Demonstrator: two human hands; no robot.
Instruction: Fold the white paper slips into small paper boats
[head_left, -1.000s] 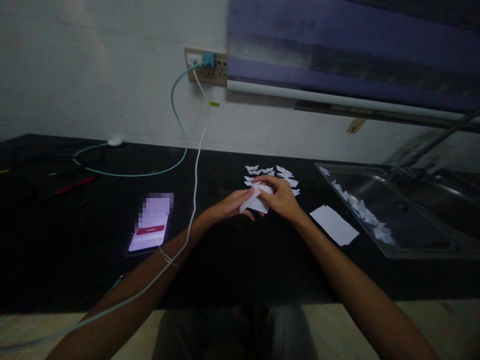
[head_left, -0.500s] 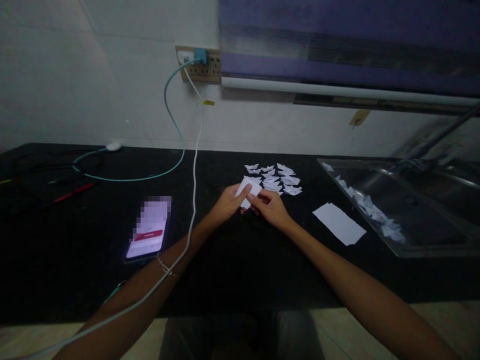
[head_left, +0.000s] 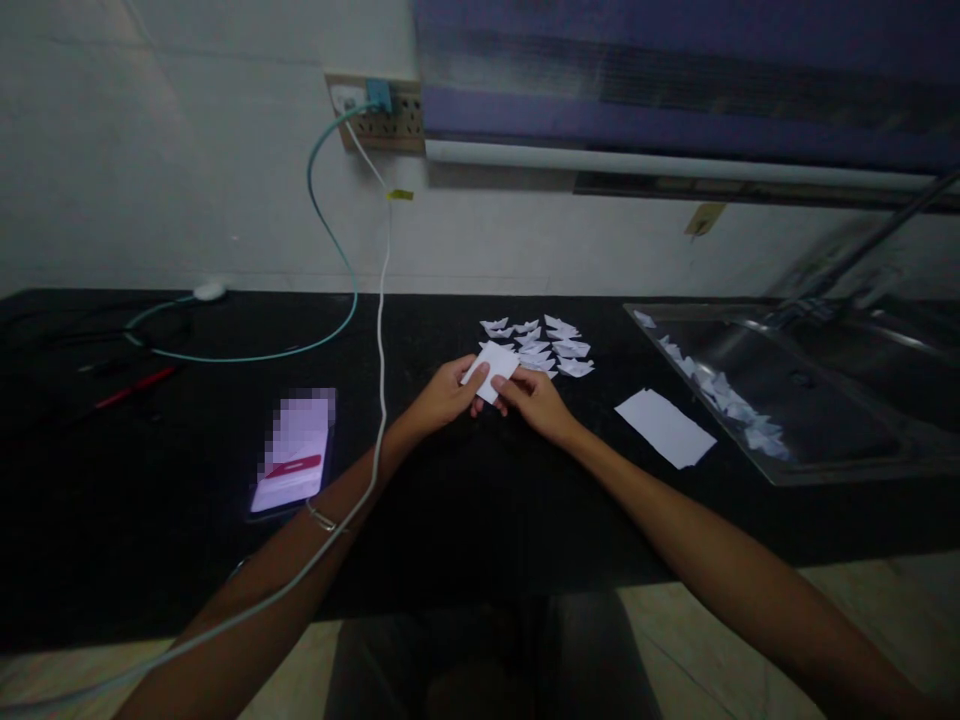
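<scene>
Between my two hands is a small folded piece of white paper [head_left: 491, 368], held just above the black counter. My left hand [head_left: 448, 391] grips its left side, thumb on top. My right hand [head_left: 541, 402] pinches the right side, its thumb pressed on the paper's face and fingers curled beneath. Right behind the hands lies a cluster of several folded paper boats [head_left: 568, 348], partly hidden by the held paper. To the right of my right hand rests a stack of flat white paper [head_left: 664, 428].
A metal sink [head_left: 817, 465] is set into the counter at right, with more folded paper pieces [head_left: 727, 396] along its left rim. A lit phone [head_left: 294, 455] lies at left. A white cable [head_left: 381, 330] crosses over my left forearm from the wall socket [head_left: 386, 125].
The view has shifted slightly, moving most things a little left and up. Both hands still hold the paper; my right thumb has slid somewhat and more of the paper's face shows.
</scene>
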